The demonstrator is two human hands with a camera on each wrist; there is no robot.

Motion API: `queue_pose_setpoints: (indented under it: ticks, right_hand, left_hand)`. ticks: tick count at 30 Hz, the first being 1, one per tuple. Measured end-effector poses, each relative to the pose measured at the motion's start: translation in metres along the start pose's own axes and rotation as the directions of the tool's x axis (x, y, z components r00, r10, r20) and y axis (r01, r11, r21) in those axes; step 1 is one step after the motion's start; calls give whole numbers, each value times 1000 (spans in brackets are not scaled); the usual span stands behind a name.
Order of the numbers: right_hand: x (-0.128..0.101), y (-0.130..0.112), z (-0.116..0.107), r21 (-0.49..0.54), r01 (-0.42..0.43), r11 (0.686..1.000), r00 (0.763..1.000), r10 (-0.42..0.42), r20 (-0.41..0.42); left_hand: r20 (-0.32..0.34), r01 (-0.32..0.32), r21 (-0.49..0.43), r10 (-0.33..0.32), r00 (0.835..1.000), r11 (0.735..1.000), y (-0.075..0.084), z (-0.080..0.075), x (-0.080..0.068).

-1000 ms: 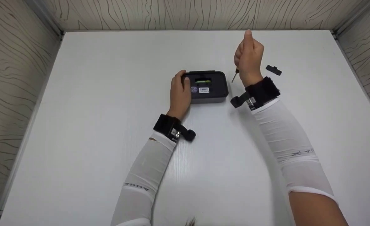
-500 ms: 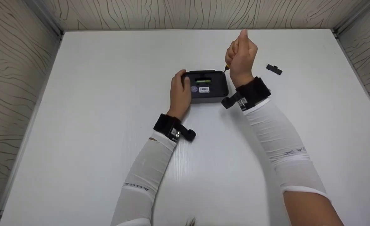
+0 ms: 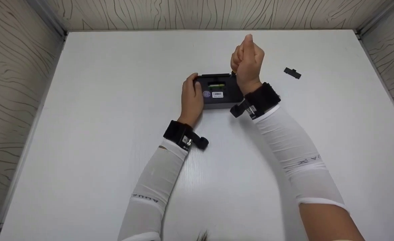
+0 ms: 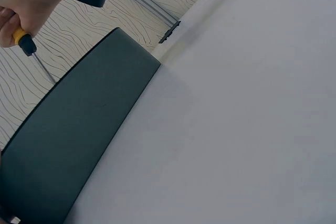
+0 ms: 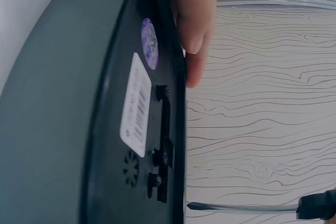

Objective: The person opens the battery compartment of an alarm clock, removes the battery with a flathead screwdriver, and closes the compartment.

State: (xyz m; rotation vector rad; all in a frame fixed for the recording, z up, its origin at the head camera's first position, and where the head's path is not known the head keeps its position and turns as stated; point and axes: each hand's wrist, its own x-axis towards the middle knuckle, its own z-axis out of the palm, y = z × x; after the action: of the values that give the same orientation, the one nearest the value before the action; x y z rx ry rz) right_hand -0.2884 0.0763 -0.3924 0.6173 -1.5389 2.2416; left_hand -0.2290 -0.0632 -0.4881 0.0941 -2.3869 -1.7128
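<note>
A black box-shaped device (image 3: 223,98) lies with its labelled face up, and a green battery (image 3: 216,85) shows in its open compartment. My left hand (image 3: 192,100) grips the device's left end, thumb on the face and fingers at the far corner. At the right end, my right hand (image 3: 248,65) holds a screwdriver (image 4: 25,42) with a yellow and black handle. Its shank points down at the device; in the right wrist view the screwdriver tip (image 5: 195,206) is right beside the device's edge. In the head view the right hand hides most of the screwdriver.
A small black battery cover (image 3: 292,73) lies on the white table (image 3: 100,117), right of the right hand. Wood-patterned panels (image 3: 210,15) stand along the table's back and sides. A barcode label (image 5: 136,106) and a purple round sticker (image 5: 149,43) are on the device.
My right hand has moved left with the screwdriver, from beside the device to over its far right corner. The left hand and the device have stayed put.
</note>
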Motion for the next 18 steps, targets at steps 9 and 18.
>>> queue_pose_setpoints:
  ticks: [9,18]
  right_hand:
    - [-5,9,1,-58,19,998,997,-14,75]
    - [-8,13,0,-144,66,987,984,-41,171]
  left_hand:
    - [-9,-25,21,25,1000,999,2,-1,0]
    - [-16,-25,18,25,1000,1000,2,0,0]
